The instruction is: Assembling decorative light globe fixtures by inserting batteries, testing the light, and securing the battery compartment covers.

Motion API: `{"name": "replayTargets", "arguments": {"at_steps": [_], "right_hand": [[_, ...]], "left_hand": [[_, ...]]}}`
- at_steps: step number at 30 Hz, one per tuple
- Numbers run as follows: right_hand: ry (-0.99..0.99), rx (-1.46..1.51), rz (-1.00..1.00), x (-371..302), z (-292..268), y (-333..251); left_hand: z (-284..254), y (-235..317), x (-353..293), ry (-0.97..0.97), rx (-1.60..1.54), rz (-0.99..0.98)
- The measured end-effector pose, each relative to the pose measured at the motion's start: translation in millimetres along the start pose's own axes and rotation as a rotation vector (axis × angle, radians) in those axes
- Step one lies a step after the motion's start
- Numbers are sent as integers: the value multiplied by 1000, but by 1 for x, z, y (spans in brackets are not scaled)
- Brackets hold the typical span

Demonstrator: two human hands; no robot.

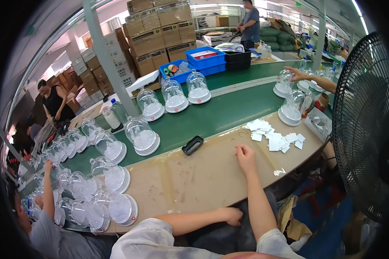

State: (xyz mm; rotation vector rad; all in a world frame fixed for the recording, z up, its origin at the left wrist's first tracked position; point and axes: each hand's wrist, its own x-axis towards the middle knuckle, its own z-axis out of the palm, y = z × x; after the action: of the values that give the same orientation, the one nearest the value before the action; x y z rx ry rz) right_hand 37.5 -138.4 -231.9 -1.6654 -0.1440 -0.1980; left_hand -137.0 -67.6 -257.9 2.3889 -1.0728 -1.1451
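My right hand [245, 157] is above the brown work surface [203, 177], its fingers curled in, with nothing visible in it. To its right is a loose pile of small white cards [276, 137]. My left hand [231, 216] hangs low at the table's near edge by my lap, its fingers turned down and hidden. Beyond the two hands lies a small black oblong tray-like object [192, 145]. Clear domes on white round bases stand to the left, the closest being one dome [122, 209] that lies tilted.
A green conveyor belt [229, 110] crosses behind, carrying more domes [176, 97]. Blue crates [206, 60] sit beyond it. A large black fan [367, 125] stands close at the right. Co-workers' hands are near domes at the left [48, 166] and far right [294, 74].
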Motion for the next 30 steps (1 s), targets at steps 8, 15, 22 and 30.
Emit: {"name": "replayTargets", "arguments": {"at_steps": [8, 15, 22, 30], "right_hand": [[-7, -27, -15, -1, 1, -7], [0, -9, -8, -2, 1, -6], [7, 10, -11, -3, 1, -11], [13, -1, 11, -4, 1, -15]], "left_hand": [[-7, 4, -8, -4, -10, 28], [-6, 3, -6, -23, -19, 24], [-3, -1, -3, -22, -31, 30], [-2, -1, -4, -9, -42, 39]]}}
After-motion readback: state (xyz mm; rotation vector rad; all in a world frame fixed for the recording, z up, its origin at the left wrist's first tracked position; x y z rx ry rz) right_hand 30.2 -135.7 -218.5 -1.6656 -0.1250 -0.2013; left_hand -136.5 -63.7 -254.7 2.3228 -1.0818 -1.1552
